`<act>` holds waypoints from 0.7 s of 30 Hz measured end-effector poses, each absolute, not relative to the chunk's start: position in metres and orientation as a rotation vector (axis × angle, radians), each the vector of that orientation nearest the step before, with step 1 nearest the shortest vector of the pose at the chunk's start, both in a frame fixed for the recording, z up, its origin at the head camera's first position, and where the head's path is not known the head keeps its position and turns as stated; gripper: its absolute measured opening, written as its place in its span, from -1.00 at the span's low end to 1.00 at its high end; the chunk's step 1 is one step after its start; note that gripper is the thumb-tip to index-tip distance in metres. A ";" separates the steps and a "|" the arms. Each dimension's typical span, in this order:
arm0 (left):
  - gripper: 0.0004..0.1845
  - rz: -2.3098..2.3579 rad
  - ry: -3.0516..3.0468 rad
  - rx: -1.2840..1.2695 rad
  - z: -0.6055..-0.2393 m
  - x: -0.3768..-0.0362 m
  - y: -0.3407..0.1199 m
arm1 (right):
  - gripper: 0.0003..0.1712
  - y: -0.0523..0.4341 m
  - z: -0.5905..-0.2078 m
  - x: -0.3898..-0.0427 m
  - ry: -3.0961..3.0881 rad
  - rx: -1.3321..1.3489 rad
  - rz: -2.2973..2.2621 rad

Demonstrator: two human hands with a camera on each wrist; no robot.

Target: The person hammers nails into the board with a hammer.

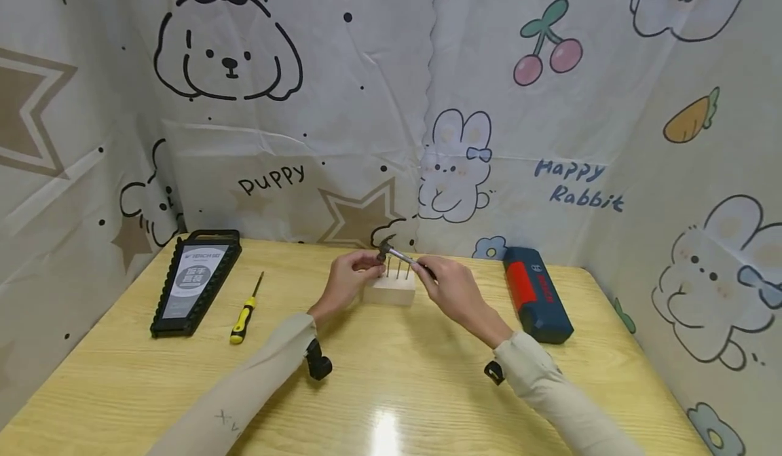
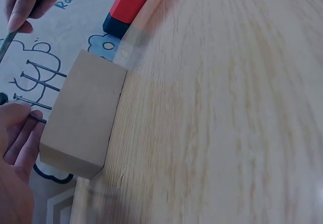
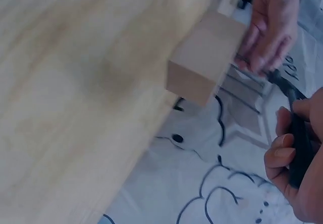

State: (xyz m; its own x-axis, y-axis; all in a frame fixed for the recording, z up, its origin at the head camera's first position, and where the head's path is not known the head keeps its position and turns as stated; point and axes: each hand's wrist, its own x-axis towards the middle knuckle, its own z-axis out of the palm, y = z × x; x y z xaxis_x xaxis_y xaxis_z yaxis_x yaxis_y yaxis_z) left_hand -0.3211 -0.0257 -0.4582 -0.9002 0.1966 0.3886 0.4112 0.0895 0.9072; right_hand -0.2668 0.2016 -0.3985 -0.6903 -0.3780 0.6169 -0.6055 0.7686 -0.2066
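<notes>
Left hand (image 1: 347, 276) pinches a nail in pale wood block (image 1: 389, 292); right hand (image 1: 449, 288) grips small hammer (image 1: 396, 253)

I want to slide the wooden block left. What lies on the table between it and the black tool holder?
In the head view, only a yellow-handled screwdriver lies between the wooden block and the black tool holder; the left hand is at the block.

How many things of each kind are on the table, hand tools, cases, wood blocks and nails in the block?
Hand tools: 2, the hammer and the screwdriver.
Cases: 2, the black case and the blue and red case.
Wood blocks: 1, the block.
Nails: 4, the nails.
Total: 9.
</notes>
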 end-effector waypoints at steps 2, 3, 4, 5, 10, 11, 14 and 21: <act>-0.79 -1.918 -2.194 -0.625 -0.460 -0.322 -0.027 | -0.85 0.202 -0.399 -0.266 -2.413 0.717 0.528; -0.79 -1.920 -2.200 -0.627 -0.460 -0.322 -0.027 | -0.85 0.203 -0.398 -0.266 -2.404 0.706 0.527; -0.80 -1.921 -2.210 -0.622 -0.459 -0.322 -0.028 | -0.85 0.204 -0.396 -0.266 -2.396 0.702 0.532; -0.80 -1.924 -2.215 -0.621 -0.459 -0.322 -0.029 | -0.85 0.205 -0.396 -0.267 -2.392 0.701 0.536; -0.82 -1.914 -2.225 -0.597 -0.460 -0.320 -0.031 | -0.84 0.203 -0.395 -0.264 -2.427 0.717 0.538; -0.82 -1.916 -2.222 -0.594 -0.460 -0.320 -0.031 | -0.85 0.203 -0.394 -0.264 -2.432 0.725 0.526; -0.81 -1.927 -2.222 -0.600 -0.463 -0.321 -0.028 | -0.87 0.205 -0.392 -0.263 -2.412 0.746 0.506; -0.80 -1.934 -2.195 -0.615 -0.464 -0.319 -0.030 | -0.91 0.202 -0.395 -0.265 -2.366 0.746 0.532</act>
State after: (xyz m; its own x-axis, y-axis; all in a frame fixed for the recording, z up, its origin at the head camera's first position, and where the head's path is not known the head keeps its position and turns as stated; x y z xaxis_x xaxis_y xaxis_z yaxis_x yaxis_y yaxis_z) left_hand -0.3188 -0.0304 -0.4637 -0.9043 0.2019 0.3761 0.3986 0.0838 0.9133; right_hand -0.2653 0.2023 -0.3950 -0.6650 -0.3805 0.6426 -0.6191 0.7621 -0.1895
